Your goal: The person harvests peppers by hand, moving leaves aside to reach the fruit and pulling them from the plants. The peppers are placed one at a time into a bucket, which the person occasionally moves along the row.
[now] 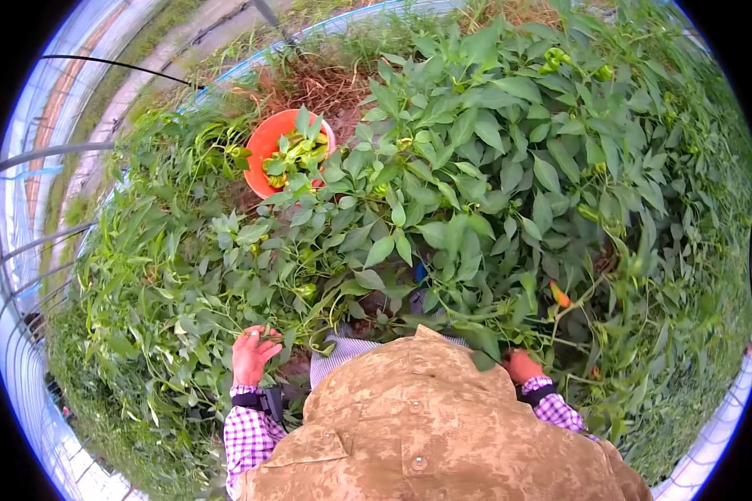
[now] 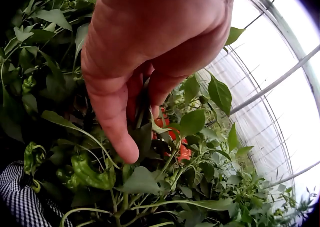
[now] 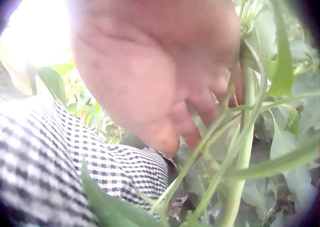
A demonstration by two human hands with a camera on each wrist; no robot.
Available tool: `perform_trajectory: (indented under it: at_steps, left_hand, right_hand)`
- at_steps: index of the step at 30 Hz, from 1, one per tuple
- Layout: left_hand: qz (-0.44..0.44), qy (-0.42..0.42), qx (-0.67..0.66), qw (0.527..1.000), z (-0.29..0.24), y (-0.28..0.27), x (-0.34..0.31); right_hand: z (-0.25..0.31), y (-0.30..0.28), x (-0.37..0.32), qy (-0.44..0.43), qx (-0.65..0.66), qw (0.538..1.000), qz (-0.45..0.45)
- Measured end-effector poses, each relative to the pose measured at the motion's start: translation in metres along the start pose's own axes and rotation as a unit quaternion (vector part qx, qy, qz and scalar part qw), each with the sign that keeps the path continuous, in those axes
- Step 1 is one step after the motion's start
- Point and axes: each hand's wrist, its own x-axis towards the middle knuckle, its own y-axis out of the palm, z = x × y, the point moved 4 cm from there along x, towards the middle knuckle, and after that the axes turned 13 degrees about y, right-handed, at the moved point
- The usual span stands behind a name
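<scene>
My left hand (image 1: 255,356) is among the pepper leaves at lower left, thumb apart from the fingers. In the left wrist view, the left hand (image 2: 150,46) has loosely bent fingers, with a dark stem and leaf between fingers and thumb; whether they press on it is unclear. Green peppers (image 2: 92,174) hang below and left of it. My right hand (image 1: 523,366) reaches into foliage beside my body. The right wrist view shows the right hand (image 3: 145,66) with fingers relaxed beside pale green stems (image 3: 245,152); leaves and stems partly cover the fingers.
A red-orange bucket (image 1: 261,150) holding green-yellow peppers (image 1: 297,157) stands among the plants ahead. An orange-red pepper (image 1: 560,296) hangs toward the right. Dense foliage surrounds both hands. Curved metal poles (image 1: 54,151) and plastic sheeting stand at the left.
</scene>
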Motion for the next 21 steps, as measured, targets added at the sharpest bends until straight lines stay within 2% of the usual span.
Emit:
perform_trajectory:
  at_steps: [1,2,3,4,6,7,10,11,12,13,14,15,16,18,19,20,21]
  left_hand:
    - [-0.034,0.007,-0.004,0.999,0.001,-0.003,-0.007]
    - [-0.035,0.014,0.008,0.999,0.001,-0.014,0.021]
    - [-0.058,-0.005,0.004,0.998,0.009,-0.019,0.013]
    - [-0.083,-0.021,0.001,0.996,0.015,-0.029,0.008]
    - [-0.120,-0.026,-0.018,0.992,0.026,-0.038,-0.001]
    - [-0.130,-0.029,-0.022,0.991,0.029,-0.039,-0.006]
    - [-0.140,-0.042,-0.005,0.989,0.030,-0.047,0.012]
    - [-0.146,-0.049,0.002,0.988,0.032,-0.045,0.012]
    - [-0.145,-0.044,0.001,0.988,0.033,-0.047,0.016]
    - [-0.157,-0.047,0.005,0.986,0.035,-0.051,0.021]
    - [-0.170,-0.051,0.008,0.984,0.038,-0.055,0.025]
    - [-0.178,-0.062,0.006,0.982,0.036,-0.058,0.030]
    - [-0.176,-0.060,0.015,0.982,0.019,-0.070,0.051]
    - [-0.212,-0.054,0.000,0.976,0.012,-0.071,0.051]
    - [-0.207,-0.038,0.032,0.977,0.018,-0.090,0.059]
    - [-0.212,-0.038,0.026,0.976,0.017,-0.096,0.060]
    - [-0.201,-0.024,0.029,0.979,0.018,-0.106,0.059]
  right_hand:
    - [-0.011,0.005,0.007,0.006,0.034,0.999,0.017]
    - [0.007,0.023,0.023,0.013,0.083,0.996,0.038]
    - [-0.006,0.021,0.030,-0.027,0.074,0.997,0.006]
    - [-0.008,0.013,0.027,-0.030,0.148,0.989,-0.006]
    - [-0.013,0.009,0.043,-0.109,0.182,0.977,0.001]
    - [-0.021,0.005,0.046,-0.153,0.175,0.972,-0.032]
    - [-0.018,0.016,0.070,-0.173,0.242,0.955,0.008]
    - [-0.021,0.010,0.068,-0.240,0.273,0.931,-0.030]
    - [-0.033,0.024,0.085,-0.244,0.274,0.930,-0.033]
    - [-0.052,0.049,0.118,-0.205,0.433,0.877,0.037]
    - [-0.063,0.062,0.139,-0.160,0.576,0.795,0.106]
    - [-0.061,0.035,0.117,-0.150,0.335,0.930,0.015]
    - [-0.040,0.037,0.107,-0.148,0.343,0.927,0.019]
    - [-0.040,0.021,0.102,-0.199,0.405,0.892,-0.023]
    - [-0.049,0.027,0.112,-0.227,0.482,0.846,0.026]
    - [-0.049,0.021,0.107,-0.225,0.479,0.848,0.022]
    - [-0.033,0.003,0.082,-0.170,0.553,0.813,0.071]
